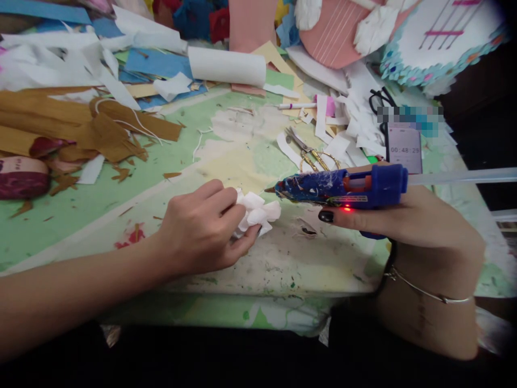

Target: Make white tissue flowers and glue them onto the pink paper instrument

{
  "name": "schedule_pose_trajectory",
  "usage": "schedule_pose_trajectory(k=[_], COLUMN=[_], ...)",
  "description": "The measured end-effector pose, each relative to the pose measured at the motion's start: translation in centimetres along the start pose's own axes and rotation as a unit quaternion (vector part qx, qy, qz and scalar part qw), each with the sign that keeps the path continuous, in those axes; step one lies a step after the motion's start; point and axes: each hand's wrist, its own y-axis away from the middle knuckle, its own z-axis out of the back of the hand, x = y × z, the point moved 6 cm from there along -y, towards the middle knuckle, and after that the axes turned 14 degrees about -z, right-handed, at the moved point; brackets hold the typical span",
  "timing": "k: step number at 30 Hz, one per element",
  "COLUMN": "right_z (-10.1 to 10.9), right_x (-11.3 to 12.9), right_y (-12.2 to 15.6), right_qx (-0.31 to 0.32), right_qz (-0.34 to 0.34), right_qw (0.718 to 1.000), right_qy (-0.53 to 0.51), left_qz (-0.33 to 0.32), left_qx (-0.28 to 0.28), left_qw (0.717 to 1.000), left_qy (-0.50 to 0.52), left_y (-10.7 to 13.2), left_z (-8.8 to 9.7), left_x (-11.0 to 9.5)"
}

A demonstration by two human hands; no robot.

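Note:
My left hand pinches a small crumpled white paper piece against the green table cover. My right hand grips a blue hot glue gun held level, its red light on, a clear glue stick sticking out of the back. The nozzle points left and sits just right of the white paper piece, almost touching it.
Gold-handled scissors lie beyond the glue gun. A phone showing a timer and black glasses lie at right. Brown paper strips cover the left. A white roll, a pen and paper scraps fill the back.

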Motion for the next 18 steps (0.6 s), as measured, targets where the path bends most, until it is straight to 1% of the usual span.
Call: schedule_pose_trajectory(k=[3,7,9,11,13,15,18], right_z=[0.1,-0.2,-0.3,-0.3,-0.2,-0.1,0.1], right_x=[0.4,1.0,1.1,1.0,0.9,1.0,0.9], right_y=[-0.1,-0.1,-0.2,-0.3,-0.3,-0.3,-0.1], right_qx=[0.001,0.033,0.036,0.029,0.024,0.02,0.012], right_qz=[0.014,0.04,0.045,0.04,0.035,0.045,0.05], right_qw=[1.0,0.998,0.998,0.999,0.999,0.999,0.998], right_qy=[-0.015,-0.023,-0.015,-0.01,-0.012,-0.021,-0.024], left_qz=[0.003,0.006,0.022,0.052,0.088,0.121,0.161], left_qx=[0.015,0.01,0.005,0.0,-0.014,-0.022,-0.01], left_qw=[1.0,1.0,1.0,0.996,0.986,0.974,0.959], left_qy=[-0.024,-0.029,0.006,0.07,0.139,0.189,0.232], left_y=[0.1,0.1,0.2,0.4,0.6,0.6,0.7], left_z=[0.1,0.3,0.0,-0.5,-1.0,-1.5,-2.0], left_x=[0.2,0.6,1.0,1.7,2.5,3.2,4.0])
